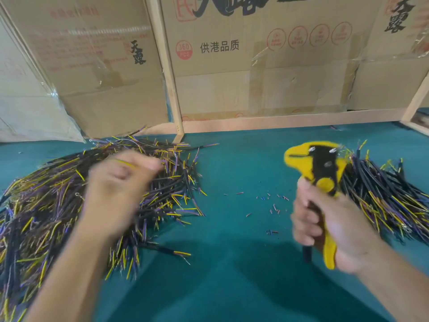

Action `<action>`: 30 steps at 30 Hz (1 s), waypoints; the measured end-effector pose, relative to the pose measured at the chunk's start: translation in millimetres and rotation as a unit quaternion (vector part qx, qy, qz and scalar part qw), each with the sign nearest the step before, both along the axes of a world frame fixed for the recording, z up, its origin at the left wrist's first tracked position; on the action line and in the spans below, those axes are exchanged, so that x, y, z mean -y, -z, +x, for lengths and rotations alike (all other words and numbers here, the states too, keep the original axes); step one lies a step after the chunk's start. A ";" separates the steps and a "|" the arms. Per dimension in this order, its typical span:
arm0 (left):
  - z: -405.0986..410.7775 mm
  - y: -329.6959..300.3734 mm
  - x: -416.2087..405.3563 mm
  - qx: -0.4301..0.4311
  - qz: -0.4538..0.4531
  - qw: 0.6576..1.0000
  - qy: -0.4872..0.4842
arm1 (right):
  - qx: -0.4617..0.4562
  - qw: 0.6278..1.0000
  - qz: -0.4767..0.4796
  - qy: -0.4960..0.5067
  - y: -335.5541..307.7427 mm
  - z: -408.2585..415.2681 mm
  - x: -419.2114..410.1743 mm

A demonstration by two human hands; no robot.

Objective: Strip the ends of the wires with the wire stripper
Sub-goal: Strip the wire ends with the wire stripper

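The right hand (325, 226) grips the handles of the yellow and black wire stripper (320, 180), held upright with its head up. The left hand (118, 189) is blurred over the big wire pile (69, 205); whether it holds a wire I cannot tell. A smaller wire pile (390, 196) lies just behind the right hand. Between the hands, small insulation bits (274, 205) lie on the green bench (232, 275). Cardboard boxes (267, 66) stand beyond both hands.
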State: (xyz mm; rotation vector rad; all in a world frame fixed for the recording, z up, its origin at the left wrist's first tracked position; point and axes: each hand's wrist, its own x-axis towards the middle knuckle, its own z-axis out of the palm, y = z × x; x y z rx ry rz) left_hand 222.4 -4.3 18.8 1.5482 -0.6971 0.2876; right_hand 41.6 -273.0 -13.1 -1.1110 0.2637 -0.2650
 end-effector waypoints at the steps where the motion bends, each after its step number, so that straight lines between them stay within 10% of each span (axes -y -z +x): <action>1: -6.9 5.3 13.2 0.021 0.061 0.997 0.040 | -0.013 0.999 0.000 -0.030 3.9 1.9 -5.0; 12: -38.4 17.9 49.3 -0.003 0.165 0.975 0.146 | 0.003 0.986 0.061 -0.152 27.1 6.9 -27.8; 30: -64.2 24.1 69.1 0.056 0.276 0.944 0.173 | 0.010 0.953 -0.304 0.004 23.7 3.5 -21.3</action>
